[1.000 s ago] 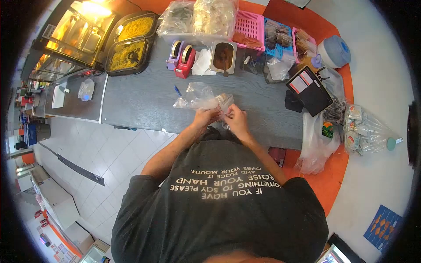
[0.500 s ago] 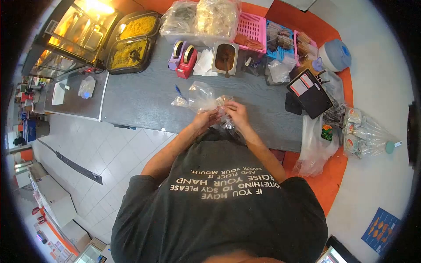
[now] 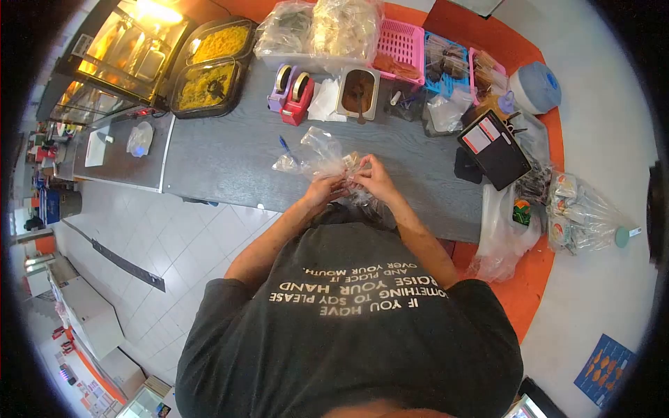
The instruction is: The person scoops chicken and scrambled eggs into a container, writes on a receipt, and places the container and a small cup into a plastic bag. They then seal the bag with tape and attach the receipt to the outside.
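A clear plastic bag [image 3: 323, 150] lies bunched at the counter's front edge, close to my body. My left hand [image 3: 325, 189] is closed on its gathered plastic from the left. From the right, my right hand [image 3: 375, 180] pinches the same plastic, its fingertips almost meeting the left ones. What the bag holds is hard to make out behind the fingers. A small knotted clear bag [image 3: 285, 163] rests to the left, with a blue pen [image 3: 283, 143] just behind it.
On the grey counter [image 3: 230, 150] stand purple and red tape dispensers [image 3: 297, 104], a metal sauce pan [image 3: 359, 93] with a spoon, and trays of yellow food [image 3: 203, 87]. Pink and blue baskets [image 3: 401, 49] line the back. A black tablet [image 3: 493, 150] stands at the right.
My right hand has lifted slightly and its fingers have bent into a tighter pinch at the plastic. The left hand stays nearly in place. The upper part of the bag has shifted a little.
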### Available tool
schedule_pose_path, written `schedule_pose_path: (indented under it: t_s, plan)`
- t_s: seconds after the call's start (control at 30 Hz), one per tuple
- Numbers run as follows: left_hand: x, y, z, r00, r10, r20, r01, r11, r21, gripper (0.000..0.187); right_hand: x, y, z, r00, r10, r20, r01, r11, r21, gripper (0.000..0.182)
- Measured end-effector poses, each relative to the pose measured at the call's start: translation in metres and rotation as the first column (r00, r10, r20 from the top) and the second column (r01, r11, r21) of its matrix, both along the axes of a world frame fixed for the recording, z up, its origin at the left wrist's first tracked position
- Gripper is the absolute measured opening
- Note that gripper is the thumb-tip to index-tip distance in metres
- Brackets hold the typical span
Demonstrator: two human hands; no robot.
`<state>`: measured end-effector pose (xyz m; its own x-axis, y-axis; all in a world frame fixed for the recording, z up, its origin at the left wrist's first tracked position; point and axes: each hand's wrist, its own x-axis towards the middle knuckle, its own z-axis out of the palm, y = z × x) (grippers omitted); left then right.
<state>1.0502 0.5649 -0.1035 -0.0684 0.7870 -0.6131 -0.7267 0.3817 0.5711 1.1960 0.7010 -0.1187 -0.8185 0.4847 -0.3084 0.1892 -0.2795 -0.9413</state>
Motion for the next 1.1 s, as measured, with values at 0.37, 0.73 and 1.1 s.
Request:
schedule_pose_path:
  t_s: [0.37, 0.73, 1.1]
  plan:
    - [-0.005, 0.006, -0.001, 0.984, -0.089, -0.156, 0.086, 0.996, -0.025, 0.032, -0.001, 0.008, 0.004, 0.999, -0.045, 0.000, 0.044, 0.996, -0.083, 0.035]
    - [-0.006, 0.023, 0.008, 0.141, 0.026, -0.990, 0.395, 0.915, 0.080, 0.037, 0.006, 0.025, 0.022, 0.968, -0.002, 0.249, -0.086, 0.937, 0.340, 0.024]
    - [-0.019, 0.010, 0.016, 0.008, -0.353, -0.935, 0.213, 0.915, -0.344, 0.067, 0.012, -0.025, 0.085, 0.807, -0.587, 0.070, 0.117, 0.275, 0.954, 0.034]
